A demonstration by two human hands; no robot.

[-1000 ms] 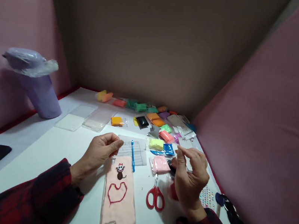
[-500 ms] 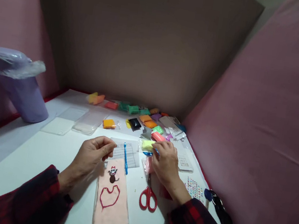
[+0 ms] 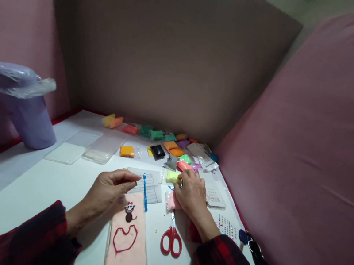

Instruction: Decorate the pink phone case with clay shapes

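The left hand (image 3: 105,190) hovers over the white tabletop (image 3: 38,182) just left of the far end of a pink phone case (image 3: 127,245). Its grip is clenched, thumb and forefinger pinched tip to tip. Whether anything small sits between them cannot be told.

The case lies flat in front of the person. Its long axis runs from the near edge towards the far wall, with the far end leaning slightly to the right. A small brown monkey figure sits at the far end and a red heart outline lies below it, nearer the person.

The right hand (image 3: 192,193) reaches forward, palm down, with its fingertips on a pale yellow clay packet (image 3: 172,176). Whether the grip has closed on the packet or only touches it cannot be told. The packet lies beyond the case and to its right, long side across the view. A pink clay packet (image 3: 171,201) lies partly under the same hand.

A blue tool (image 3: 146,186) lies between the hands on a printed paper sheet (image 3: 154,190), pointing away from the person, roughly parallel to the case. Red-handled scissors (image 3: 171,239) lie just right of the case, blades pointing away. A row of coloured clay packets (image 3: 156,135) lines the far edge. Two clear cases (image 3: 102,150) and a purple cup (image 3: 28,118) stand well to the left.
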